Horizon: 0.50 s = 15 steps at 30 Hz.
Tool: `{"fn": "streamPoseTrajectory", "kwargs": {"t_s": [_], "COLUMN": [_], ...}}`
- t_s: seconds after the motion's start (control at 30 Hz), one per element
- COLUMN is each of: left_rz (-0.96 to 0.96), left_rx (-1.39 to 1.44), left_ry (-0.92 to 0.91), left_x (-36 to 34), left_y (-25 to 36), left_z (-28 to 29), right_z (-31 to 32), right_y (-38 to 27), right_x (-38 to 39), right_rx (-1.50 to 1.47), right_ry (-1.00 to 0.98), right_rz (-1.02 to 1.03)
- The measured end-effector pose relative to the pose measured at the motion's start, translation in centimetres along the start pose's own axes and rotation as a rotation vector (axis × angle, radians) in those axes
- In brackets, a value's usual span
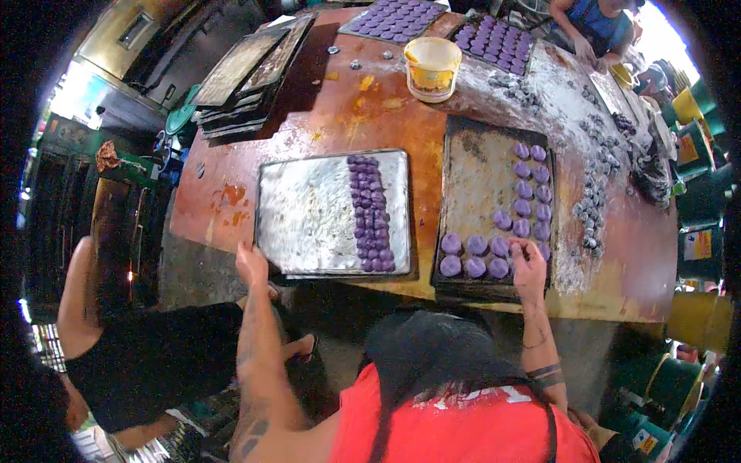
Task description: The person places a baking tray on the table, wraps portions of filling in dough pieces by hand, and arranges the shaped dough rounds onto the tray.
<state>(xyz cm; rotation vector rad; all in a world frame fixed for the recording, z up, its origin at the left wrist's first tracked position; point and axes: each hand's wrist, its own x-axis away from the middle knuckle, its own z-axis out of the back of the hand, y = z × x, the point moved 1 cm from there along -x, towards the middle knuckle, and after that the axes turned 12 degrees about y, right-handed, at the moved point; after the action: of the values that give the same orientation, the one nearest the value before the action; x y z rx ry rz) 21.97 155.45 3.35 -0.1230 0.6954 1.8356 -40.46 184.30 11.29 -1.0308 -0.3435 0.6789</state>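
On a wide brown table [309,123], a floured tray [305,212] holds a band of small purple dough balls [369,208]. The left hand [252,265] curls at its near left corner, grip unclear. The right hand [529,266], fingertips nearly together, touches purple rounds [476,268] on the baking tray [478,185] to the right; whether it grips one is unclear.

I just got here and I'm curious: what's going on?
The person's left hand is at the near left corner of a white-dusted tray bearing purple dough balls. The right hand is among purple dough discs on a partly filled baking tray. Another person is at the far right of the table.
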Motion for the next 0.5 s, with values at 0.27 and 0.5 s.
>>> {"fn": "streamPoseTrajectory", "kwargs": {"t_s": [0.27,0.5], "left_rz": [-0.132,0.327], "left_rx": [0.284,0.48], "left_ry": [0.022,-0.321], "left_x": [7.3,10.1], "left_y": [12.8,4.1], "left_z": [0.4,3.4], "right_z": [-0.6,-2.1], "right_y": [1.1,1.3], "right_x": [1.6,1.7], "right_rx": [-0.036,-0.026], "right_ry": [0.014,-0.08], "right_rz": [-0.034,0.031]}}
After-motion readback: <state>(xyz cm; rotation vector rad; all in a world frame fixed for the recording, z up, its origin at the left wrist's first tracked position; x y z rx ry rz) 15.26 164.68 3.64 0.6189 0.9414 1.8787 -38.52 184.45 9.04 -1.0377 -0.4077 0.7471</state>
